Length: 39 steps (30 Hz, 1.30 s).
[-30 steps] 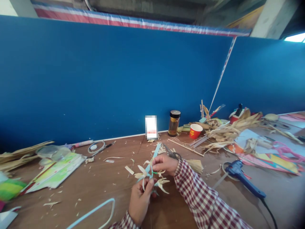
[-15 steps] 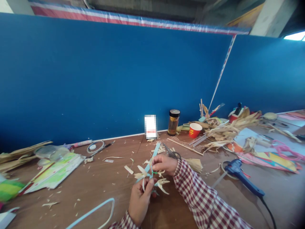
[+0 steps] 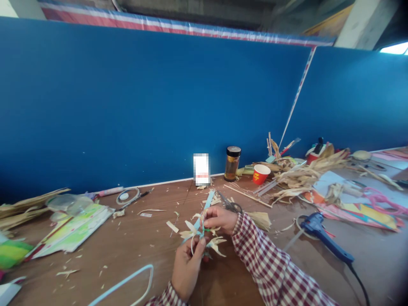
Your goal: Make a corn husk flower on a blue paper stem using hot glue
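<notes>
Between my hands is a small spray of pale husk flowers with pointed petals and a thin greenish-blue stem. My left hand pinches the stem from below, thumb and fingertips pressed together. Above it, my right hand has thumb and forefinger closed at the upper end of the spray, by a petal. A light-blue strip runs behind the flowers on the table. Scissors lie just beyond my right hand, partly hidden by it. What exactly is between the right fingertips is too small to make out.
On the right rests a blue glue gun with its cord. A lidded jar of amber liquid, a red paper cup and dried corn husks stand behind. At front left lies a bent light-blue strip; scraps are scattered around.
Both hands keep almost the same place and grip. The fingers of my right hand have shifted very slightly at the top of the spray.
</notes>
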{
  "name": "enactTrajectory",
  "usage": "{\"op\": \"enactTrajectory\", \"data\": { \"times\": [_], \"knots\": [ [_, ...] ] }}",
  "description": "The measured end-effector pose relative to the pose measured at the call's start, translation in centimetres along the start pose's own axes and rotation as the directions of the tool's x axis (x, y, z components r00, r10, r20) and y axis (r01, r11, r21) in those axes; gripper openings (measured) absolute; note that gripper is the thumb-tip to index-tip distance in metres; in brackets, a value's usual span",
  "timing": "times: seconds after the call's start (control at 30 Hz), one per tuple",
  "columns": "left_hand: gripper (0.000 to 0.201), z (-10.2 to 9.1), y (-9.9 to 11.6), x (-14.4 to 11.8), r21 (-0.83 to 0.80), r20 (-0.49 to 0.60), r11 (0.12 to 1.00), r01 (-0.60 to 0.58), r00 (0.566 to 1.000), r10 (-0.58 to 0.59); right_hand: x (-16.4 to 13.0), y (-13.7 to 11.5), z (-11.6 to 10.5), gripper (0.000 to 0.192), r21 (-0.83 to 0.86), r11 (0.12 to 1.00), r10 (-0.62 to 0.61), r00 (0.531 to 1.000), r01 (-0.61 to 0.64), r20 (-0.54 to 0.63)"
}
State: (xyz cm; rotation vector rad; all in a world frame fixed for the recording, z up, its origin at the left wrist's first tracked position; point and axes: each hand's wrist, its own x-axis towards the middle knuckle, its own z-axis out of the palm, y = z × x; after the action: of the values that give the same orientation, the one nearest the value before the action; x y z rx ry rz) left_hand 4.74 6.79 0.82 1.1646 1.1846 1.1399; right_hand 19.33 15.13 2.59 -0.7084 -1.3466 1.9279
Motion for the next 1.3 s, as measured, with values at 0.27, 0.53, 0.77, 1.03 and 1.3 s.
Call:
{"op": "enactTrajectory", "data": {
  "times": [0.27, 0.53, 0.77, 1.03, 1.3],
  "knots": [
    [0.033, 0.0, -0.7, 0.2, -0.045, 0.017, 0.997, -0.064, 0.998, 0.065, -0.1, -0.1, 0.4, 0.026, 0.075, 0.997, -0.036, 0.999, 0.035, 0.01],
    [0.037, -0.1, -0.9, 0.2, -0.007, 0.0, 0.999, -0.044, 0.999, 0.044, -0.1, -0.2, 0.4, 0.026, 0.072, 0.996, -0.06, 0.998, 0.058, 0.022],
    [0.036, -0.3, -1.0, 0.4, -0.014, 0.017, 0.998, -0.055, 0.998, 0.055, 0.3, 0.1, 0.1, 0.024, 0.031, 0.999, -0.043, 0.998, 0.044, -0.043],
    [0.043, -0.4, -1.5, 0.7, -0.07, 0.007, 0.997, -0.014, 1.0, 0.015, 0.3, -0.4, 0.2, 0.025, 0.013, 1.0, -0.012, 0.983, 0.015, -0.183],
    [0.041, -0.5, -1.3, 0.8, -0.081, -0.033, 0.997, 0.001, 0.999, -0.003, 0.2, -0.3, 0.4, 0.029, 0.099, 0.994, -0.034, 0.981, 0.054, -0.191]
  ]
}}
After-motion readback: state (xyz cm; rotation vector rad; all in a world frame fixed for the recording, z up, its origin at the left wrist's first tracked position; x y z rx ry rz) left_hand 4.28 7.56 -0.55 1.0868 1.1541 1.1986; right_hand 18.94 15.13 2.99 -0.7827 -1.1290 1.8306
